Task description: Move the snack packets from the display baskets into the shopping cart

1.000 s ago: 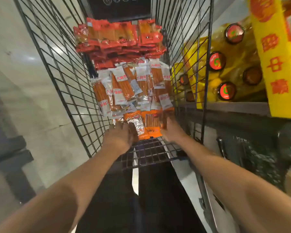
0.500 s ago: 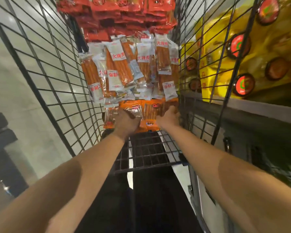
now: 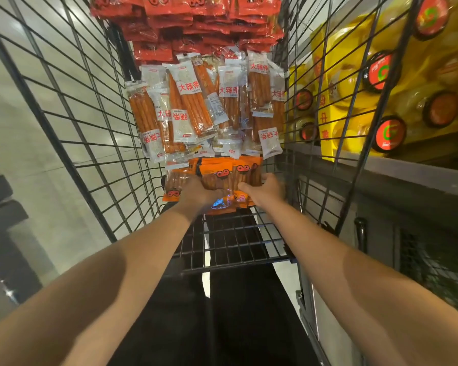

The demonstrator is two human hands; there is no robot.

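Orange packets [image 3: 224, 175] between hands [image 3: 233, 192].

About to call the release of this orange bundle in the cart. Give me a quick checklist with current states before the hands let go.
1. Orange packets inside the shopping cart: ok, they sit within the wire walls.
2. Left hand on the bundle: ok, it rests on the packets' near left side.
3. Right hand on the bundle: ok, fingers curl on the right edge.
4. Bundle clear of the white packets: not ok, it butts against their near edge.
5. Bundle resting on the cart floor: cannot tell, its underside is hidden.
6. Red packets undisturbed at the far end: ok.
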